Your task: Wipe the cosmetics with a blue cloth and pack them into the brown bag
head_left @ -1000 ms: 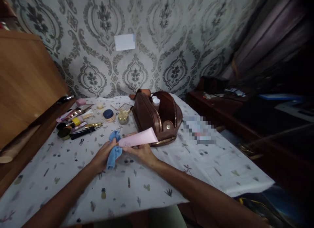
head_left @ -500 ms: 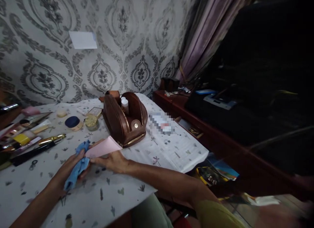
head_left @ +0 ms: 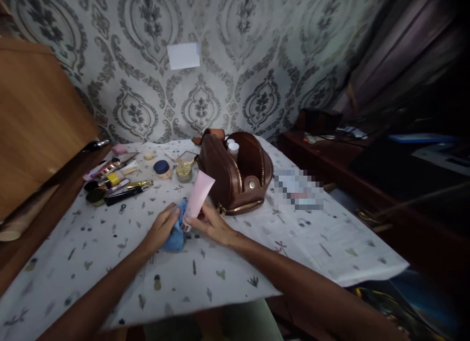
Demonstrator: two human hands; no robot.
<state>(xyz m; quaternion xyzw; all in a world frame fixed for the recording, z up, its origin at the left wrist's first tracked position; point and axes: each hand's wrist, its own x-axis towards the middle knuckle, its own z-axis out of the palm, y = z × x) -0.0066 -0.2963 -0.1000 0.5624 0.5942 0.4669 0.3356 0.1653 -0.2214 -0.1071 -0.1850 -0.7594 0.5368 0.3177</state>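
My right hand (head_left: 213,226) grips a pink squeeze tube (head_left: 200,192) near its cap end, with the flat end tilted up and to the right. In my left hand (head_left: 163,226) is a blue cloth (head_left: 175,239), bunched up against the side of the tube. Just behind my hands stands a brown toiletry bag (head_left: 220,172), its zipped top gaping. Two white-capped bottles (head_left: 233,148) show inside it. Left of the bag sit a jar with a gold lid (head_left: 183,170) and a jar with a dark blue lid (head_left: 161,168).
Several makeup items (head_left: 115,177) lie heaped at the left of the patterned tablecloth (head_left: 235,267). A blurred-out item (head_left: 299,189) lies right of the bag. A wooden panel (head_left: 40,116) rises at the left, and a dark red cabinet (head_left: 312,155) stands at the right.
The view has swung left. The tube has turned from lying nearly level to standing more upright, and my right hand now holds it by the cap end.
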